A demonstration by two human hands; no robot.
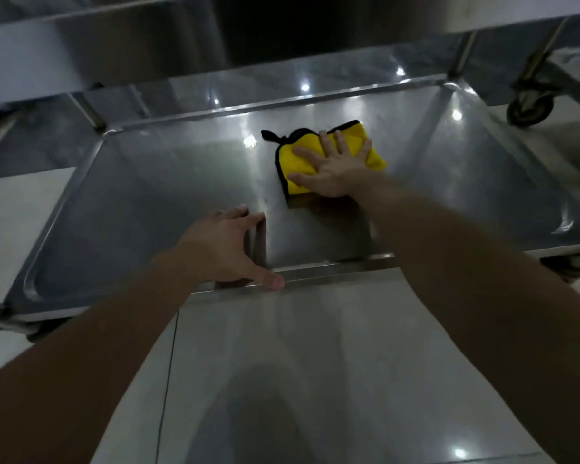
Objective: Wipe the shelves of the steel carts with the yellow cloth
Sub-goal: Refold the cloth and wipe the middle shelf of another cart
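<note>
A folded yellow cloth (298, 157) with black edging lies on the bottom shelf (148, 202) of a steel cart, right of the shelf's middle. My right hand (334, 167) presses flat on the cloth with fingers spread. My left hand (228, 249) holds the shelf's near rim: the thumb lies along the outer edge and the fingers reach over onto the shelf's inner side. The shelf is a shallow steel tray with a raised rim and bright light reflections.
An upper shelf (81, 45) of the same cart overhangs at the top. Steel uprights (92, 112) stand at the far corners. A second cart's caster wheel (529, 107) stands at the far right. Pale floor tiles (315, 363) lie below me.
</note>
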